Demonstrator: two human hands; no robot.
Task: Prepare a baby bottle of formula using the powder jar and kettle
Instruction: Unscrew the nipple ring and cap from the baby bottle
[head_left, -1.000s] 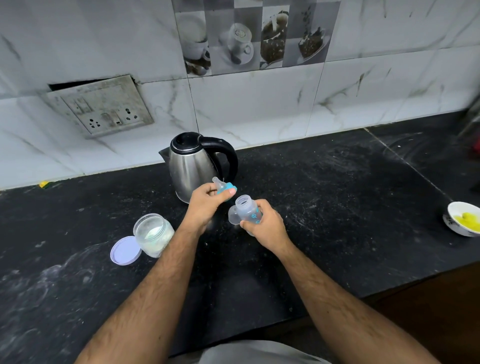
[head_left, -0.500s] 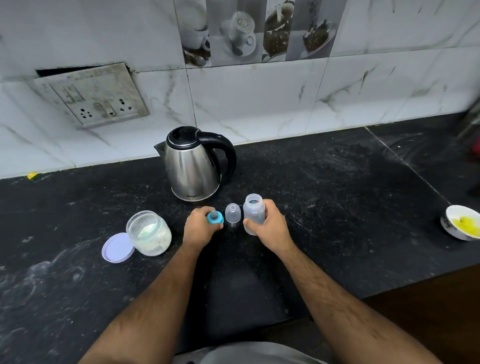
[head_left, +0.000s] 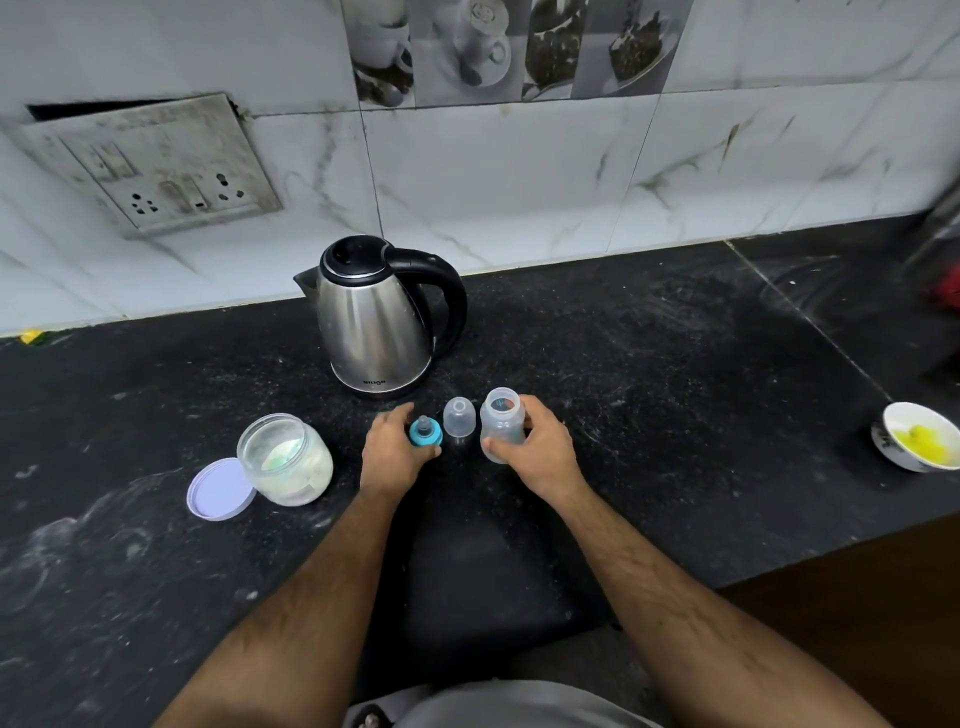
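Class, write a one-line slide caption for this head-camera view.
Right hand holds the open bottle, left hand holds the teat ring on the counter, between open powder jar and kettle.

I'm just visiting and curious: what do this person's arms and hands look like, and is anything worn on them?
Both forearms are bare and hairy, with no sleeves in view. The left hand and the right hand wear no gloves, and no watch, ring or band shows on either wrist or the visible fingers. At the bottom edge a bit of grey clothing shows.
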